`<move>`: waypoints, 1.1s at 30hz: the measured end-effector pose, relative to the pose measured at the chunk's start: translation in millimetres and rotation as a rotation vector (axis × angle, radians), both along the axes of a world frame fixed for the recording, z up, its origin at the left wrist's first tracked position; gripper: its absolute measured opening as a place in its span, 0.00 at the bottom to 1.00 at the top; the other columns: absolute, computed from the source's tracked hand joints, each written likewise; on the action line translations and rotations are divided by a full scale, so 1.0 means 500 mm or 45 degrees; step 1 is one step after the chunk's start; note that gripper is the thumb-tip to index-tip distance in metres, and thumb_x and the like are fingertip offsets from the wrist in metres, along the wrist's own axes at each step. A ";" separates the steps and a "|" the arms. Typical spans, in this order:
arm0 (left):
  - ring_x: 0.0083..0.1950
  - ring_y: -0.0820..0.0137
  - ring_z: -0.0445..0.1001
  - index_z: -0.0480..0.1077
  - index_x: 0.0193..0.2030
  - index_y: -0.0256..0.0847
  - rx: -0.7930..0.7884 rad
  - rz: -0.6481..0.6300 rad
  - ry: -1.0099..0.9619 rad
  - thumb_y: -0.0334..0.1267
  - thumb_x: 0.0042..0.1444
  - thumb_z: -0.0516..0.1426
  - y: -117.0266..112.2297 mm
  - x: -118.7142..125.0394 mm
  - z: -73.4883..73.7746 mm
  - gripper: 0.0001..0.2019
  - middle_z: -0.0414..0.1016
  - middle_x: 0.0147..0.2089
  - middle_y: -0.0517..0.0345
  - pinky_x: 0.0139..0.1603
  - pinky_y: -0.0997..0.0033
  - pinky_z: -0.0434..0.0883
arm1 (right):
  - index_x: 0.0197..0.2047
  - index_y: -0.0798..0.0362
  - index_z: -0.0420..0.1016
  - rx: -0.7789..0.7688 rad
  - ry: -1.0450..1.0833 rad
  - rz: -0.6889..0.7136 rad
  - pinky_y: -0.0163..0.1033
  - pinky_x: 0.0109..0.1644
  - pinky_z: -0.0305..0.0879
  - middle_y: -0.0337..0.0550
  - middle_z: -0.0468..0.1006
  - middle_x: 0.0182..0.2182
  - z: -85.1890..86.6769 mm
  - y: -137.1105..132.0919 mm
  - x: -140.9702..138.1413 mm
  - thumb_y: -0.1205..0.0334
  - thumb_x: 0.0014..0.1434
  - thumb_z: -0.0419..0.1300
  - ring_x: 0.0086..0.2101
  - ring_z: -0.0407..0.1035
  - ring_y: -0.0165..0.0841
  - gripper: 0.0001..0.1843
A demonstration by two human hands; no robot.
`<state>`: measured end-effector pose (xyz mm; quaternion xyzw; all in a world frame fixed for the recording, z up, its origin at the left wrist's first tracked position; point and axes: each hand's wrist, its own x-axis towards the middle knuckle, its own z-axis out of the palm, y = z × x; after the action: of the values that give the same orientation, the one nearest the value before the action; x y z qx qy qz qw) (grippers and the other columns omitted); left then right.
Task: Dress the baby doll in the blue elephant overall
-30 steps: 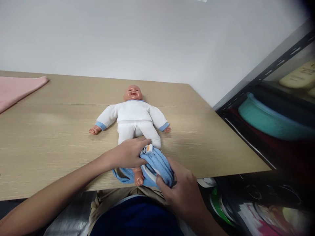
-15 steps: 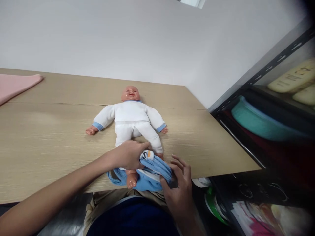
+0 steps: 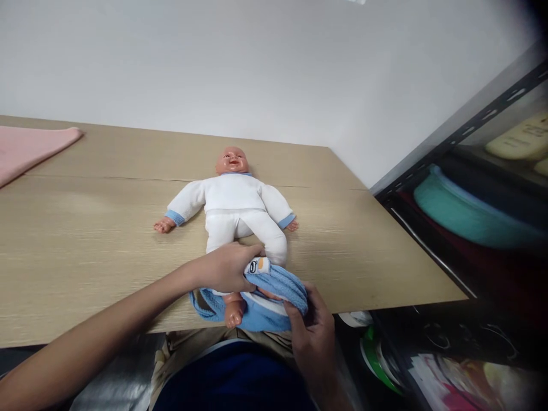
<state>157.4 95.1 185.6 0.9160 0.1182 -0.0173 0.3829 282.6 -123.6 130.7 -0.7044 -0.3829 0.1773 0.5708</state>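
Blue garment bunched about the feet of a bald baby doll, near edge of wooden table. Left hand grips the tagged part; right hand grasps the opposite end. Doll supine, white-clothed, arms spread. Pink cloth left; teal basin right, shelved.

The left fingers pinch before a slanting forearm, and the right fingers (sitting lower) curl inward.
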 end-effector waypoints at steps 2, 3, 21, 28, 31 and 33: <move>0.45 0.56 0.81 0.71 0.48 0.43 -0.025 -0.003 -0.031 0.35 0.58 0.65 0.001 -0.001 0.002 0.12 0.82 0.44 0.55 0.46 0.61 0.72 | 0.51 0.50 0.81 -0.006 0.116 0.041 0.42 0.49 0.78 0.44 0.86 0.42 0.002 0.006 0.009 0.54 0.73 0.64 0.43 0.80 0.44 0.10; 0.45 0.57 0.81 0.71 0.48 0.42 -0.065 0.002 -0.048 0.35 0.59 0.64 0.003 -0.002 0.003 0.11 0.82 0.44 0.55 0.46 0.61 0.72 | 0.51 0.50 0.81 -0.007 0.170 0.069 0.42 0.49 0.79 0.45 0.86 0.43 0.001 0.009 0.013 0.52 0.73 0.65 0.43 0.81 0.44 0.11; 0.43 0.60 0.76 0.75 0.43 0.40 -0.277 -0.139 -0.160 0.43 0.64 0.67 0.034 -0.012 0.025 0.10 0.78 0.42 0.55 0.46 0.62 0.73 | 0.65 0.44 0.77 0.239 -0.008 0.271 0.43 0.59 0.78 0.46 0.83 0.55 -0.023 0.059 0.073 0.69 0.67 0.66 0.55 0.80 0.41 0.25; 0.41 0.60 0.70 0.69 0.29 0.42 -0.052 -0.147 -0.134 0.52 0.67 0.68 0.054 -0.009 0.022 0.21 0.74 0.36 0.54 0.51 0.60 0.71 | 0.52 0.48 0.83 0.084 -0.136 0.680 0.44 0.53 0.77 0.41 0.85 0.44 0.050 0.098 0.159 0.65 0.63 0.69 0.45 0.81 0.42 0.13; 0.42 0.57 0.71 0.71 0.29 0.42 0.010 -0.189 -0.160 0.59 0.69 0.65 0.054 -0.007 0.024 0.25 0.75 0.36 0.51 0.53 0.58 0.72 | 0.54 0.50 0.84 -0.139 -0.010 0.876 0.47 0.58 0.76 0.44 0.87 0.49 0.072 0.119 0.193 0.58 0.65 0.73 0.52 0.81 0.46 0.15; 0.43 0.56 0.73 0.73 0.30 0.42 0.040 -0.208 -0.197 0.63 0.70 0.64 0.054 -0.005 0.023 0.27 0.78 0.38 0.49 0.52 0.57 0.72 | 0.55 0.50 0.83 -0.234 0.038 0.968 0.48 0.58 0.76 0.44 0.87 0.50 0.079 0.133 0.211 0.52 0.65 0.76 0.53 0.81 0.47 0.18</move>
<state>155.2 121.9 197.2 0.9271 0.0133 0.0242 0.3737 387.9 -57.1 170.1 -0.5580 -0.5907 0.4198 0.4043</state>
